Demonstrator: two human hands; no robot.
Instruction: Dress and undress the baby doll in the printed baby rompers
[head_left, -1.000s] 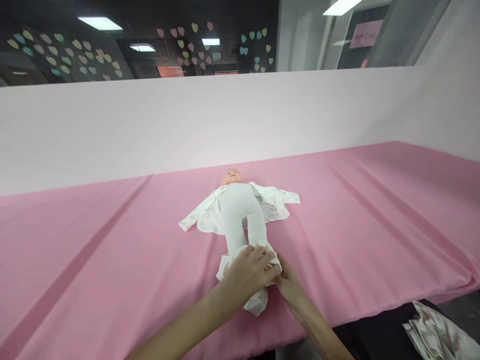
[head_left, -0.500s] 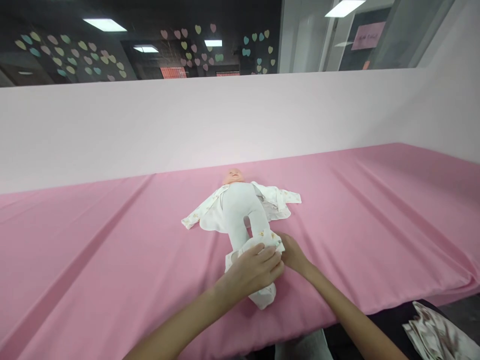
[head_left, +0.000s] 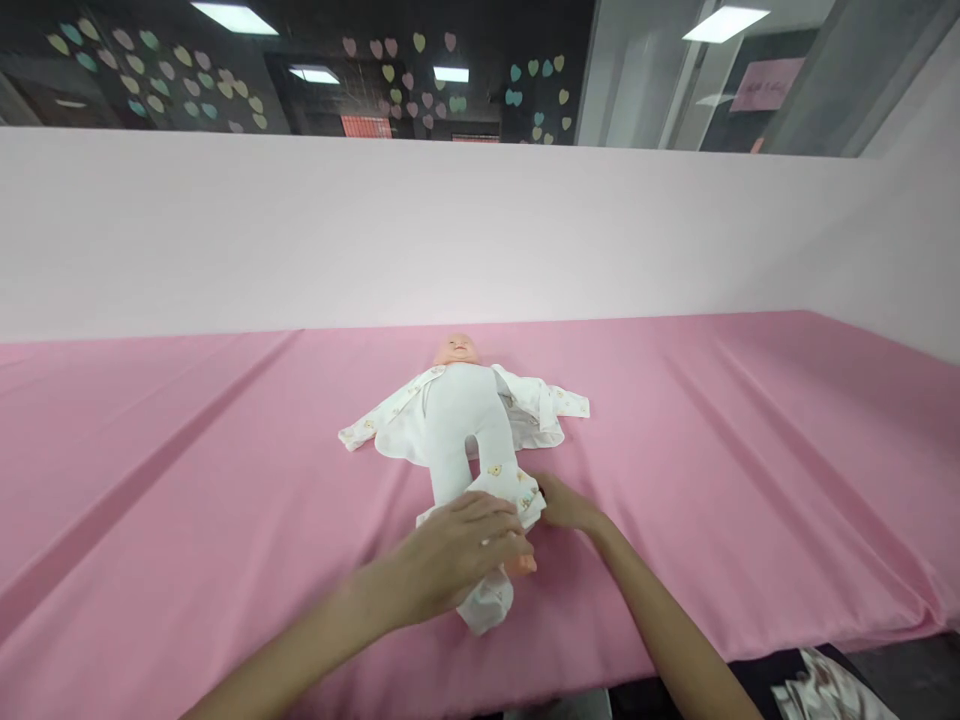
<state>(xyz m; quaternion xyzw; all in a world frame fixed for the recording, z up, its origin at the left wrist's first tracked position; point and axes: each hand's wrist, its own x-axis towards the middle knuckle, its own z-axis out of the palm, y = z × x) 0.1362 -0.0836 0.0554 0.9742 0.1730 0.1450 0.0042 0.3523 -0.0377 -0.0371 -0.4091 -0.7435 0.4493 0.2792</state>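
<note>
Doll (head_left: 466,400): on its back mid-way along the pink sheet (head_left: 712,480), head far, legs near.
Jacket (head_left: 401,412): white, spread open beneath it, sleeves left and right.
Pants (head_left: 501,486): white, printed, bunched at its lower legs; one foot (head_left: 523,563) shows.
Left hand (head_left: 456,552): over the pants, fingers curved; cannot tell if gripping.
Right hand (head_left: 566,503): at the pants' right edge, fingertips hidden; cannot tell its grip.

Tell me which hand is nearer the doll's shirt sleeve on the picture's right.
Right: the right hand sits below that sleeve in view; the left hand is lower and farther left.
</note>
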